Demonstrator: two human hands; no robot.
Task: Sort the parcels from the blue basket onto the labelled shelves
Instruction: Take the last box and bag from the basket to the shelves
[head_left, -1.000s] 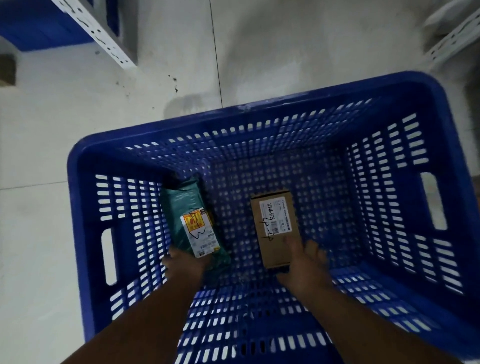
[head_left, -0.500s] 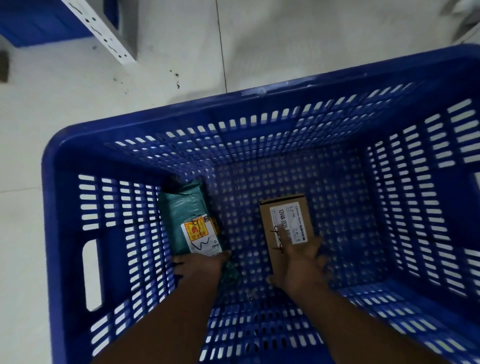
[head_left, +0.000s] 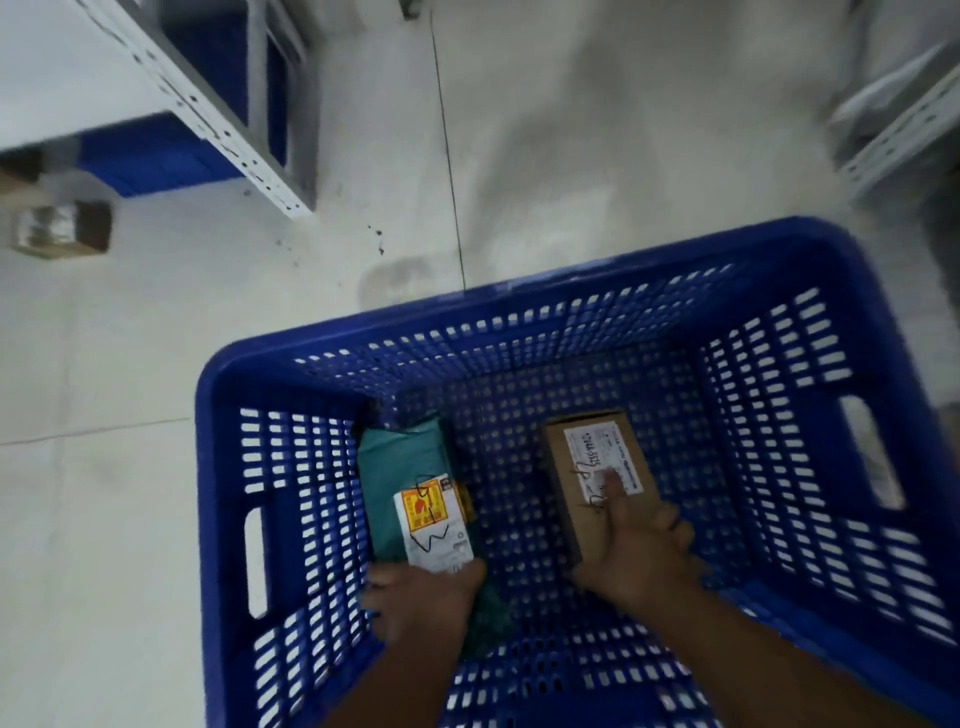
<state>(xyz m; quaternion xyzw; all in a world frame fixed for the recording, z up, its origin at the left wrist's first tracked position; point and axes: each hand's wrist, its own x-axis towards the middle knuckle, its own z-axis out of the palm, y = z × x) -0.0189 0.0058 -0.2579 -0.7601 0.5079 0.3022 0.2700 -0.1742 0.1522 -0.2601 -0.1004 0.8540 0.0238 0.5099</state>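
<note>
A blue slotted basket (head_left: 613, 291) stands on the floor below me. Inside it, on the left, lies a green bagged parcel (head_left: 402, 467) with a white and yellow label. My left hand (head_left: 421, 597) grips its near end. To the right lies a brown cardboard box parcel (head_left: 576, 467) with a white label. My right hand (head_left: 641, 551) grips the box's near end, with the thumb pressed on the label.
A white metal shelf rack (head_left: 208, 114) with a blue bin (head_left: 150, 161) under it stands at the far left. A small brown box (head_left: 62, 228) lies on the floor beside it. Another white rack (head_left: 904, 119) is at the far right. Pale floor lies between.
Both hands have closed onto their parcels: the right thumb slid up over the box label. The view has pulled back, and the basket sits lower and further right in the frame.
</note>
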